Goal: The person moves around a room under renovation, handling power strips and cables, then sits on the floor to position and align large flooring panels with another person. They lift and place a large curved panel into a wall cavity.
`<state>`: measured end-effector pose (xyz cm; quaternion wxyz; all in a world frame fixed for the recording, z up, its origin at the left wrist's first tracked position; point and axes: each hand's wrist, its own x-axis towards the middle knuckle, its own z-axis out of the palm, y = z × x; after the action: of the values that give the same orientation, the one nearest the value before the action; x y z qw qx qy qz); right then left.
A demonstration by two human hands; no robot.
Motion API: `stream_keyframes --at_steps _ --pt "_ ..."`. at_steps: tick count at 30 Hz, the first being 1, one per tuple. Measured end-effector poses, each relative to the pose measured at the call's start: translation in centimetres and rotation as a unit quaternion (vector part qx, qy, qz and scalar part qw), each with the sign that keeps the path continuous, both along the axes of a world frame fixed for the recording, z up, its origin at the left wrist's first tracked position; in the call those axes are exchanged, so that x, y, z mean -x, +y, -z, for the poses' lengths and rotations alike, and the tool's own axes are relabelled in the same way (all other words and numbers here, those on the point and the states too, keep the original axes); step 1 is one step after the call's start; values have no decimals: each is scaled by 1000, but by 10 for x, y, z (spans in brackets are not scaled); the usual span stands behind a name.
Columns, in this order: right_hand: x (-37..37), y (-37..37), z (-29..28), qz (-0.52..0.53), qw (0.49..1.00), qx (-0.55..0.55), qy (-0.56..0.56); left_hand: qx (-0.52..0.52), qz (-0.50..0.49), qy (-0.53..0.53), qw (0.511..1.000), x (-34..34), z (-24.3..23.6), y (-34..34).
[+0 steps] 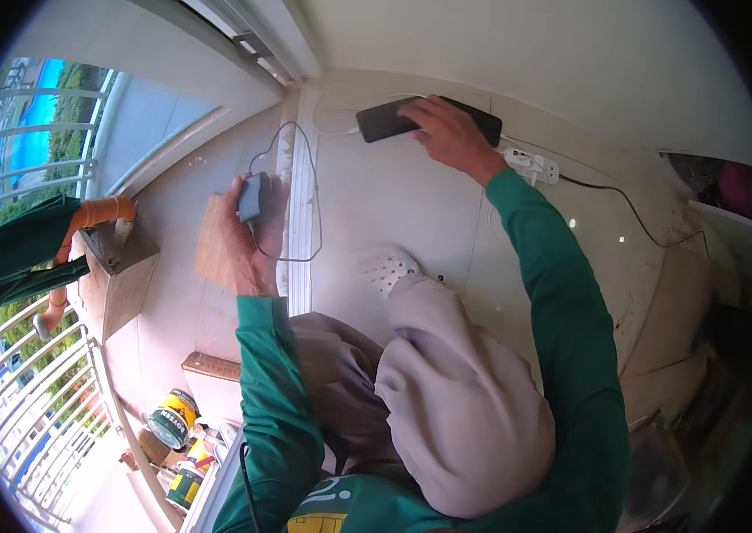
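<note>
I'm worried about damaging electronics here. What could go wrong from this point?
The thin cable from the grey block in the left hand loops across the door track in this view, so it might snag or get pinched there. The right hand is on the black slab near the white power strip; a careless shove could knock the plugs. The strip's black cord might catch a foot.

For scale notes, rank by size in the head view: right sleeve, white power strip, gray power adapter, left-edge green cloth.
1. Right sleeve
2. Left-edge green cloth
3. Gray power adapter and white power strip: too alike to rank
</note>
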<state>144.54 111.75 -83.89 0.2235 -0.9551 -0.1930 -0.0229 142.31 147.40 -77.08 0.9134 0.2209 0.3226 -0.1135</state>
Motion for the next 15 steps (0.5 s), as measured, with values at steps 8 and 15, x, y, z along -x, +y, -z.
stream_keyframes --at_steps 8,15 --pt "-49 10 51 -66 975 212 7 -140 -22 41 989 21 -24 26" --pt "-59 59 46 -63 966 235 87 102 -80 -68 989 56 -49 87"
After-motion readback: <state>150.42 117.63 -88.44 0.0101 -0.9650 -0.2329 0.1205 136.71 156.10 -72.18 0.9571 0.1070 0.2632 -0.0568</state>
